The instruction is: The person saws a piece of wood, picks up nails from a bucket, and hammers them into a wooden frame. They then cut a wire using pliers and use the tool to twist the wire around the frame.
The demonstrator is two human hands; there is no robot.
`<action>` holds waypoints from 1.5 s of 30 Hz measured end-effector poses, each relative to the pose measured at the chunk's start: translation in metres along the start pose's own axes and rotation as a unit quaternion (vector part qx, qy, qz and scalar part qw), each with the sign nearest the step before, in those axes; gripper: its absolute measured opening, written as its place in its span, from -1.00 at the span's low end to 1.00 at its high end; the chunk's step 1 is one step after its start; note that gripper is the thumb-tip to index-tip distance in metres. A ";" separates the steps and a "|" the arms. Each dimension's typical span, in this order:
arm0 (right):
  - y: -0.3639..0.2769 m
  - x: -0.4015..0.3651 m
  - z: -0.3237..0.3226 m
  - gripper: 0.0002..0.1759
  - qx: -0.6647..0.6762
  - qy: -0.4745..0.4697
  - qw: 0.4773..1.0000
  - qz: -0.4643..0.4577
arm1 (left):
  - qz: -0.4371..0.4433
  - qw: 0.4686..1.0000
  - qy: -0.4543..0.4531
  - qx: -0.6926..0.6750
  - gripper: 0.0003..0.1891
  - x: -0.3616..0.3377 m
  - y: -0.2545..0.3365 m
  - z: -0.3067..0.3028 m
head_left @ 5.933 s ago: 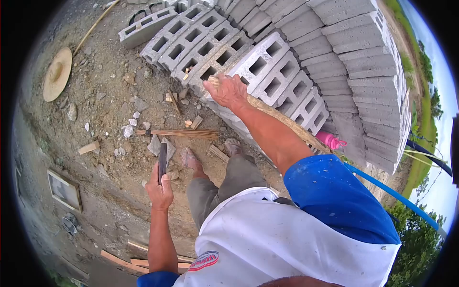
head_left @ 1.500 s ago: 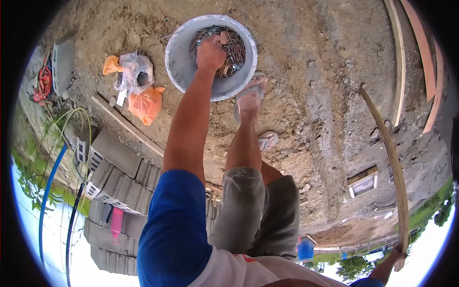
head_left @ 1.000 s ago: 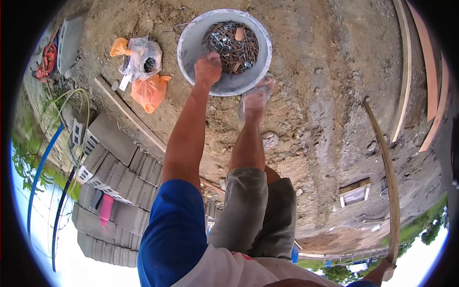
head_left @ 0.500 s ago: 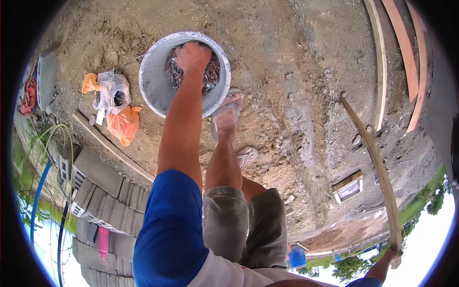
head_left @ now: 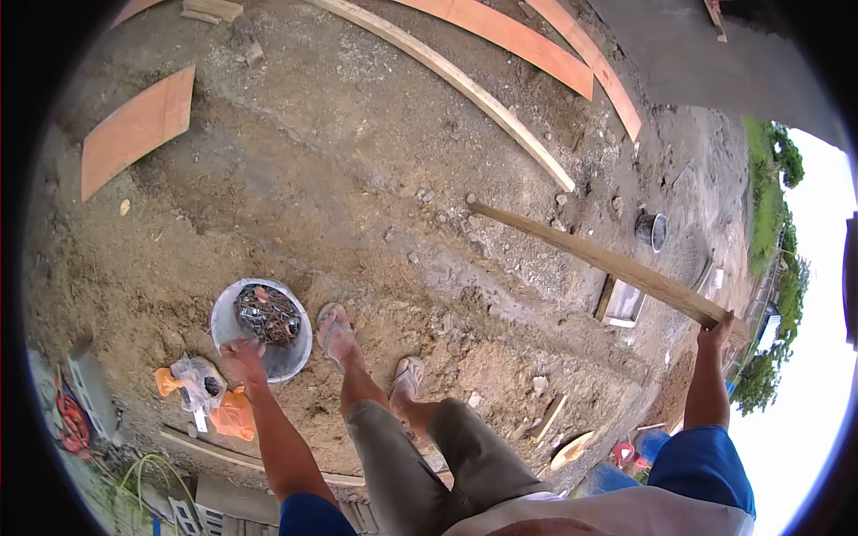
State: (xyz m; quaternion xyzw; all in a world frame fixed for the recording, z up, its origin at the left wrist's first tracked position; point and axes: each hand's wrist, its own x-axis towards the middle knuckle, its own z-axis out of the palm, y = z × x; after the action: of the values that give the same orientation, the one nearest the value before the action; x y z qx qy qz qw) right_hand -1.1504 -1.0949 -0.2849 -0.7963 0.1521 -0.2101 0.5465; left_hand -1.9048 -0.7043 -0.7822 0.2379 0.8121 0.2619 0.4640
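Observation:
My left hand (head_left: 242,360) is at the near-left rim of a grey-white bucket (head_left: 292,362). Its fingers are curled in, and whatever they may hold is too small to make out. Inside the bucket lies a heap of rusty and shiny nails (head_left: 268,317). Out to the right, my right hand (head_left: 716,333) is wrapped round the near end of a long wooden plank (head_left: 608,261). The plank slants away from me, its far end by the dirt.
Plastic bags, clear (head_left: 198,380) and orange (head_left: 234,415), lie beside the bucket. Plywood strips (head_left: 514,43) and a long timber (head_left: 447,76) lie ahead. A wooden frame (head_left: 623,304) and a black bucket (head_left: 652,230) stand to the right. Concrete blocks (head_left: 237,500) are at lower left.
My left hand has come up out of the nails to the bucket's rim. My view has swung right, so the plank and my right arm show more fully; that hand still grips the plank.

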 end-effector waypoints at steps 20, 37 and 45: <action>-0.099 -0.164 0.165 -0.59 -0.010 -0.370 0.928 -0.043 | 0.240 0.855 -0.338 0.311 -0.84 -0.275 0.434 0.009; -0.167 -0.033 0.340 -0.27 -0.058 -0.488 0.869 -0.053 | 0.244 0.698 -0.547 0.393 -0.85 -0.355 0.636 0.380; -0.343 0.092 0.415 -0.40 0.065 -0.227 0.954 -0.184 | 0.325 0.675 -0.531 0.396 -0.87 -0.376 0.755 0.504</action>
State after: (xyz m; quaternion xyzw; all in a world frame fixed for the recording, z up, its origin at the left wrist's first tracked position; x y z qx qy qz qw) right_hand -0.8589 -0.6812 -0.0797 -0.7999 -0.1387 -0.1300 0.5692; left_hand -1.1828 -0.2717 -0.2753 0.7475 0.3283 -0.1202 0.5648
